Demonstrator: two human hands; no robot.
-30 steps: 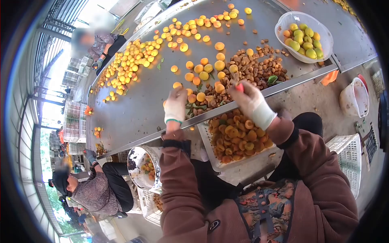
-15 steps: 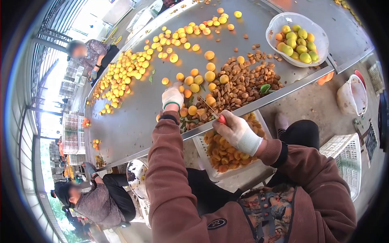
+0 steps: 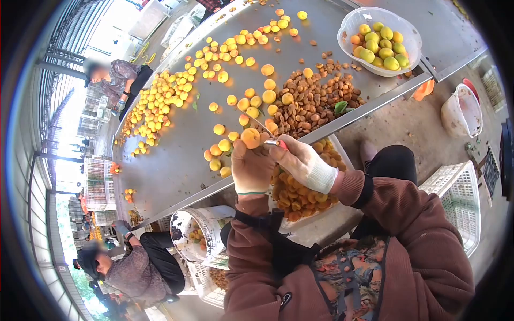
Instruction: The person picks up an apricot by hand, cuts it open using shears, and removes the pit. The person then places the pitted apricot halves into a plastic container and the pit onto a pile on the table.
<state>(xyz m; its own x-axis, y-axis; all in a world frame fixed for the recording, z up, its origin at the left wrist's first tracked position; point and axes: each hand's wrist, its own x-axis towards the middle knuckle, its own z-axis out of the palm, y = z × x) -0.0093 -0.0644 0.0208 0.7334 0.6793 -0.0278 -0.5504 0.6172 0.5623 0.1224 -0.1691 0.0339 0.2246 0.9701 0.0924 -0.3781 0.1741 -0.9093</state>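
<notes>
My gloved left hand (image 3: 252,170) grips an orange-yellow apricot (image 3: 250,138) by its fingertips, just over the front edge of the metal table. In my gloved right hand (image 3: 306,165) is a knife (image 3: 276,143) with a red handle, its thin blade slanting up past the apricot. Both hands are close together. Behind them lies a heap of brown apricot pits (image 3: 310,100), with several loose apricots (image 3: 249,101) to its left. Partly hidden under my hands, a crate holds halved apricots (image 3: 305,198).
A clear plastic bowl (image 3: 412,35) of yellow-green fruit stands at the back right. More apricots (image 3: 171,88) spread across the metal table (image 3: 160,182). A white bucket (image 3: 214,214) is below the edge, a white crate (image 3: 455,198) at right. Two people (image 3: 142,270) (image 3: 120,80) sit at left.
My left hand has come back from the apricots on the table with one in its fingers, meeting my right hand. The knife stays in my right hand; the view has shifted slightly.
</notes>
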